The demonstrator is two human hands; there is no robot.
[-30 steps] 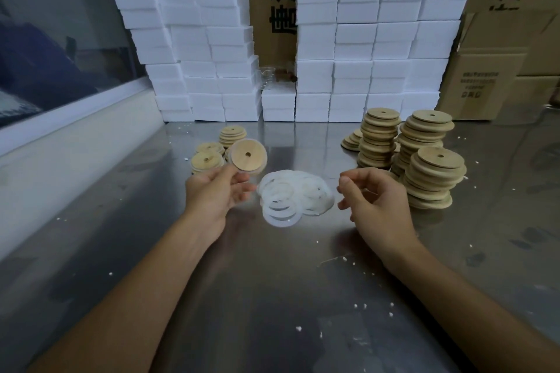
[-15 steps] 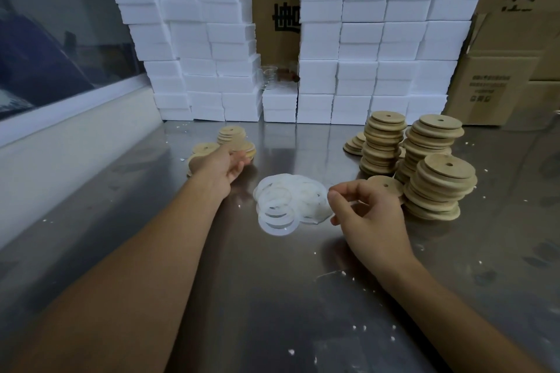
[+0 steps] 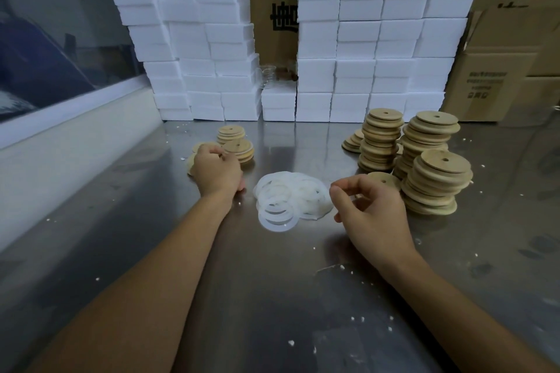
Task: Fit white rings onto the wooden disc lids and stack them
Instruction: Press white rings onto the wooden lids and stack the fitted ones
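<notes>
Curled, knuckles up, the left hand (image 3: 215, 169) rests on a low stack of round wooden disc lids (image 3: 194, 157); its fingertips are hidden, so any hold cannot be told. Right of it, the right hand (image 3: 371, 212) hovers with fingers loosely bent, apparently empty, beside the pile of translucent white rings (image 3: 288, 197). Behind that hand, a single wooden lid (image 3: 383, 181) is partly covered.
</notes>
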